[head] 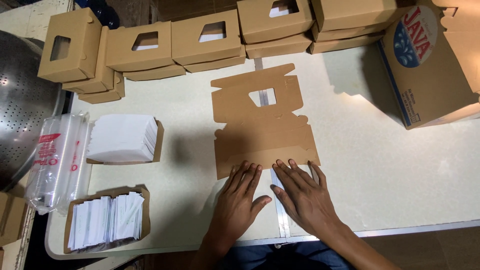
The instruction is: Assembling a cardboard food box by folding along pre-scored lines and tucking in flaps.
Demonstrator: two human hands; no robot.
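A flat, unfolded brown cardboard box blank [262, 125] with a small window cut-out lies in the middle of the pale table [380, 165]. My left hand [241, 197] rests flat with its fingers spread, the fingertips on the blank's near edge. Beside it, my right hand [302, 192] lies flat too, its fingertips touching the same near edge. Neither hand grips anything.
Several folded brown window boxes [205, 37] stand in a row along the far edge. A big cardboard carton [435, 60] sits at the right. At the left are a stack of white paper [122, 137], a tray of white sachets [107, 217], a plastic sleeve of clear cups [57, 160] and a perforated metal bowl [22, 100].
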